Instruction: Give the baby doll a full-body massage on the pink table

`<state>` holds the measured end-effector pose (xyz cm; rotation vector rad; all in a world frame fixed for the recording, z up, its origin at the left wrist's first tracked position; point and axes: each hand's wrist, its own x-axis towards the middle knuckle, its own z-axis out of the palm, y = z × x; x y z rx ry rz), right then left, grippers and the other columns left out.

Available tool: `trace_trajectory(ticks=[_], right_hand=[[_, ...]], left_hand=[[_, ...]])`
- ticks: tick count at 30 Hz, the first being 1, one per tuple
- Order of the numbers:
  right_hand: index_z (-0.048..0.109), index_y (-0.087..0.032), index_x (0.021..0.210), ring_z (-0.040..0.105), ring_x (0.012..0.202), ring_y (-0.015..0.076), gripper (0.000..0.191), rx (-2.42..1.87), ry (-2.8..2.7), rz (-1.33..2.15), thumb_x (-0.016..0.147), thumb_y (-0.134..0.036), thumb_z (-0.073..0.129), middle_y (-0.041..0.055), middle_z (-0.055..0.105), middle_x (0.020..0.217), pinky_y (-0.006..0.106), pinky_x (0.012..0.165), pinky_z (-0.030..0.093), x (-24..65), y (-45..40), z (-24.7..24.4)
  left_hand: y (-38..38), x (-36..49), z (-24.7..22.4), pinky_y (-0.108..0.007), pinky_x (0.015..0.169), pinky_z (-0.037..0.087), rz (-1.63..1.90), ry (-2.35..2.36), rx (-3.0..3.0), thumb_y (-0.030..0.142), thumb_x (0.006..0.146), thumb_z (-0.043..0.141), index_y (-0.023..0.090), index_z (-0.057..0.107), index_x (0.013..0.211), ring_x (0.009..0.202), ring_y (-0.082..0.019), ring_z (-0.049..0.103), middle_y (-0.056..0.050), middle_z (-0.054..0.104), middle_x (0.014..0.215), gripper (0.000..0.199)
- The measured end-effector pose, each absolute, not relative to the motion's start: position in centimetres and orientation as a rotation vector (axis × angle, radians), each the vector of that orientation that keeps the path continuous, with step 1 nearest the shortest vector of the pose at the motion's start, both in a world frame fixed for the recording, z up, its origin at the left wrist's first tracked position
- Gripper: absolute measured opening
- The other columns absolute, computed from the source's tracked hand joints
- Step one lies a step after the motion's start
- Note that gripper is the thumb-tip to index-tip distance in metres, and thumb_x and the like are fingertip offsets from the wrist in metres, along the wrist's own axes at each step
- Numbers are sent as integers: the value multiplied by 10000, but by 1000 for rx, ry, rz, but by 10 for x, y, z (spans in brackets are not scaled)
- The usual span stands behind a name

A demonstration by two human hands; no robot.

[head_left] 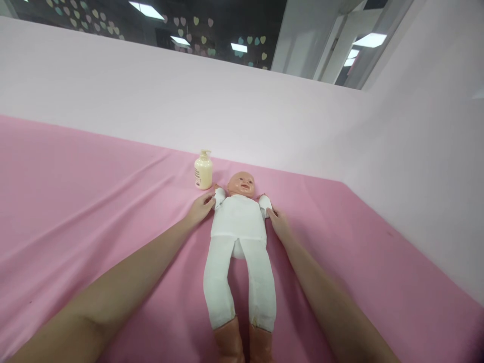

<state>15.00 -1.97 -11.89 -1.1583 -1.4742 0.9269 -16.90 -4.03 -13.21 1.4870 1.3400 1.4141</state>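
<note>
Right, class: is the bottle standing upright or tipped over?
Upright: the bottle stands base-down on the pink cloth, pump on top.

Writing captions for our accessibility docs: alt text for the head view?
A person's left hand and right hand touch the white-sleeved arms of a baby doll lying face up on pink cloth. A pump bottle stands upright beyond the left hand.

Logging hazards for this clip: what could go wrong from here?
1. The bottle stands upright close to the left hand; a sideways sweep could knock it over.
2. The cloth is wrinkled on the left; if it gets dragged, the bottle might tip.
3. The left hand and right hand are at the arms of the doll; an uneven pull might twist it.
</note>
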Motion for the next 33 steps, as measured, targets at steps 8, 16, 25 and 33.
trace_trajectory(ticks=[8,16,25,33], right_hand=[[734,-295,1065,651,1158,270,328,-1086,-1382,1034,742,-287,676,1,741,1179,464,1080,472,148,-18,-118],[693,-258,849,682,1073,271,277,-938,-1169,1166,575,-241,728,12,761,1002,461,1032,508,149,-10,-126],[616,-245,738,692,1005,266,194,-940,-1221,1209,604,-304,743,41,752,976,438,933,549,148,-9,-130],[617,-268,984,677,1050,249,299,-1037,-1274,1064,718,-386,682,16,739,1056,406,927,546,143,-5,-131]], left_hand=[[-33,-172,-143,-438,972,502,1390,1224,1354,391,728,753,217,552,1332,1060,-288,685,-86,737,1129,660],[-36,-167,-135,-496,958,513,1488,928,1174,226,573,785,184,695,1051,1002,-307,708,-88,766,1025,488],[-36,-166,-135,-395,870,537,1455,865,1105,170,565,753,182,698,830,932,-248,707,-59,760,961,271],[-40,-163,-131,-344,834,528,1549,1004,1248,290,715,748,229,585,1237,965,-209,679,-81,671,1262,550]])
